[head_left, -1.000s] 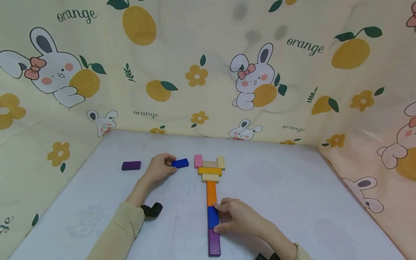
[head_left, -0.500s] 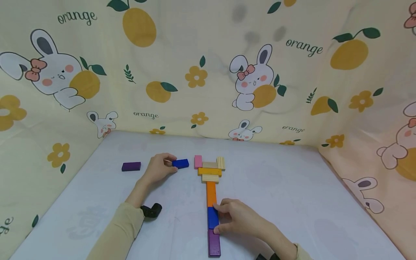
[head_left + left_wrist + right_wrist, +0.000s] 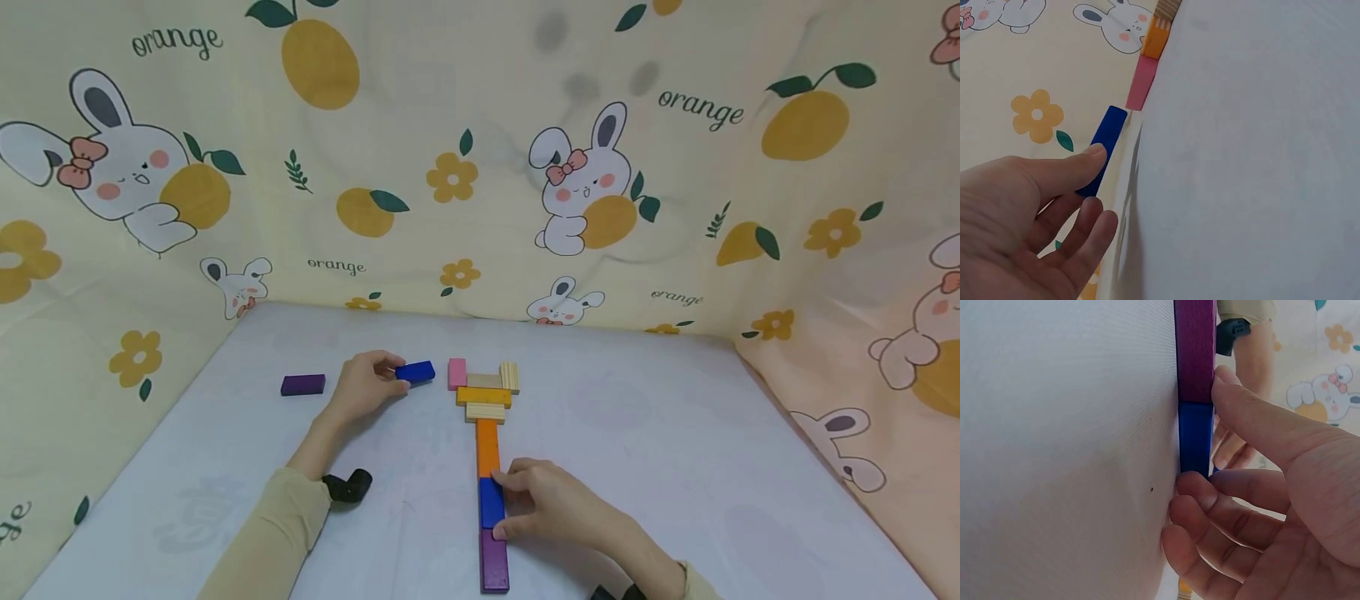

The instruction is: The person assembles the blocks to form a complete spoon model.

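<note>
My left hand [image 3: 364, 385] pinches one end of a blue block [image 3: 417, 372] between thumb and fingers, left of the block figure; the left wrist view shows the thumb across this blue block [image 3: 1109, 132]. My right hand [image 3: 558, 504] holds a second blue block [image 3: 492, 503] in the long column, its thumb by the joint with the purple block [image 3: 494, 560] and its index finger by the orange block [image 3: 487, 447]. Close up, the thumb lies at the edge of the purple block [image 3: 1196, 353], with curled fingers at the far end of the blue block [image 3: 1195, 437].
Atop the column sit a pale wooden block [image 3: 485, 412], a yellow block [image 3: 483, 396] and another pale block [image 3: 483, 380], flanked by a pink block [image 3: 457, 373] and a ridged wooden block [image 3: 510, 377]. A dark purple block [image 3: 303, 384] lies far left. Patterned cloth [image 3: 480, 208] borders the white table [image 3: 675, 433].
My left hand has shifted slightly up and left, and the blue block in it has risen and tilted a little. The right hand and the column look the same.
</note>
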The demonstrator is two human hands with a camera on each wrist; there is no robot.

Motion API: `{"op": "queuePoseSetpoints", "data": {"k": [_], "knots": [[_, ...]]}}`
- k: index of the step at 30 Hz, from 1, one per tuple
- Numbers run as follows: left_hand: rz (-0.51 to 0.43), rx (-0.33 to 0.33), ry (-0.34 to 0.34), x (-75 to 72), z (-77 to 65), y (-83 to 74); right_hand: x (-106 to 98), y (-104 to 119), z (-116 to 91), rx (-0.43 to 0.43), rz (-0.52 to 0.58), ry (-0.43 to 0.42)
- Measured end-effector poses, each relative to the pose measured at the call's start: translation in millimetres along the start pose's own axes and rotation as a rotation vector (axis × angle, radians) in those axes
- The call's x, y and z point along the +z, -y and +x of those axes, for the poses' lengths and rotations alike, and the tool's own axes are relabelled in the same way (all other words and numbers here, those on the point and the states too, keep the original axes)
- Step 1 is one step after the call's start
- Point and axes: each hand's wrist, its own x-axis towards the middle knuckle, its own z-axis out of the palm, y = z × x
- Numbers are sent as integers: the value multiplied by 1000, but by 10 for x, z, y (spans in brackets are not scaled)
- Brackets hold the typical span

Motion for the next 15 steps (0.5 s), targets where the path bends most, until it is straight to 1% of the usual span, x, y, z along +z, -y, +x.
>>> {"op": "queuePoseSetpoints", "data": {"k": [5, 10, 15], "knots": [[-23, -6, -23, -6, 14, -26, 5, -1, 6, 5, -1, 0], [-26, 12, -41, -8, 10, -77, 12, -7, 10, 9, -3, 2], [-38, 5, -64, 40, 12, -143, 7, -1, 3, 29, 2, 6]]}}
